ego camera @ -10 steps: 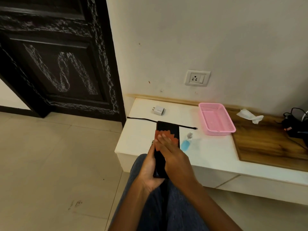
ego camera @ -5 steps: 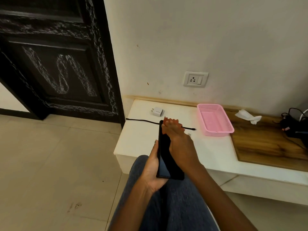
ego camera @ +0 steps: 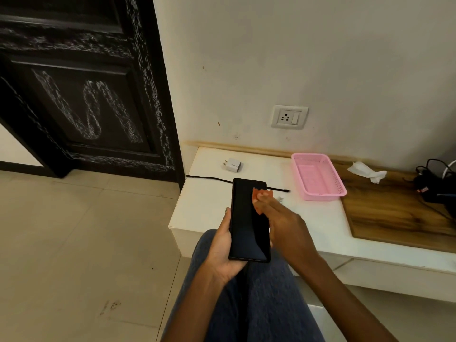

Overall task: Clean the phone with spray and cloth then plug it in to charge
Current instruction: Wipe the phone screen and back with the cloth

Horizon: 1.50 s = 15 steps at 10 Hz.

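Over the lap, just in front of the white desk (ego camera: 204,208), the left hand (ego camera: 222,245) is clamped round the phone (ego camera: 249,218) from its left edge & underneath. The right hand (ego camera: 283,223) pinches an orange cloth (ego camera: 259,201) vs the glass near the top-right corner. Half a sec ago the cloth sat at the phone's very top edge, 1 sec ago mid-screen, so wiping strokes run up & down the screen; cleaning prob nearly done, charging not yet begun. Phone: screen up, long axis running away from the person, top end toward the wall, slightly over the desk edge. Black cable (ego camera: 212,178) passes behind it; white charger adapter (ego camera: 233,165) & wall socket (ego camera: 289,117) wait beyond, untouched.
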Available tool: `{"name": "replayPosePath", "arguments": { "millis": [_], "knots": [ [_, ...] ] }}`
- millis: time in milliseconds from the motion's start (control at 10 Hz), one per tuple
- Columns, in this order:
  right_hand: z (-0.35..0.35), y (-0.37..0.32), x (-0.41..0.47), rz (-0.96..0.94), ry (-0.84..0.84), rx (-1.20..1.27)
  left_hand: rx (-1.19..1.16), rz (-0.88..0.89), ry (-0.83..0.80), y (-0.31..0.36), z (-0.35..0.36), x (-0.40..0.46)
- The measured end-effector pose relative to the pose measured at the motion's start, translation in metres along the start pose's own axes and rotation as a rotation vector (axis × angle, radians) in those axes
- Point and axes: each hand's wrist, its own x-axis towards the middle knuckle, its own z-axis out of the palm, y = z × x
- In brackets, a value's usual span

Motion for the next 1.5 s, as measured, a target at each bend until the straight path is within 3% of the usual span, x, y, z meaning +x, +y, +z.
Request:
{"name": "replayPosePath", "arguments": {
  "millis": [200, 300, 400, 500, 600, 700, 900, 1200, 1300, 1500],
  "knots": [
    [0.006, -0.004, 0.032, 0.045, 0.058, -0.007, 0.026, -0.014, 0.036, -0.003, 0.001, 0.001],
    [0.015, -0.012, 0.025, -0.025, -0.034, -0.138, 0.045, -0.015, 0.034, -0.001, -0.003, 0.001],
    [0.042, -0.044, 0.006, 0.012, -0.232, 0.063, -0.023, -0.027, 0.041, -0.002, -0.007, 0.0],
    [0.056, -0.045, -0.015, 0.085, -0.386, -0.349, -0.042, -0.002, 0.046, 0.002, -0.014, 0.001],
    [0.033, -0.015, -0.028, -0.049, -0.092, 0.06, -0.02, -0.021, 0.047, 0.006, -0.015, 0.002],
    [0.006, -0.006, -0.025, -0.065, -0.011, 0.017, 0.007, -0.006, 0.049, 0.007, -0.009, 0.003],
    [0.013, 0.006, 0.02, 0.092, 0.021, -0.01, 0.028, 0.012, 0.052, 0.001, -0.005, 0.008],
    [0.046, -0.031, -0.011, -0.095, -0.119, 0.055, -0.108, 0.009, 0.083, 0.006, -0.019, 0.004],
    [0.038, -0.022, -0.028, -0.176, -0.074, 0.032, -0.063, 0.001, 0.107, 0.009, -0.024, 0.005],
    [0.021, 0.003, -0.002, -0.005, -0.062, -0.024, 0.009, 0.032, 0.108, 0.004, -0.013, 0.007]
  ]
}}
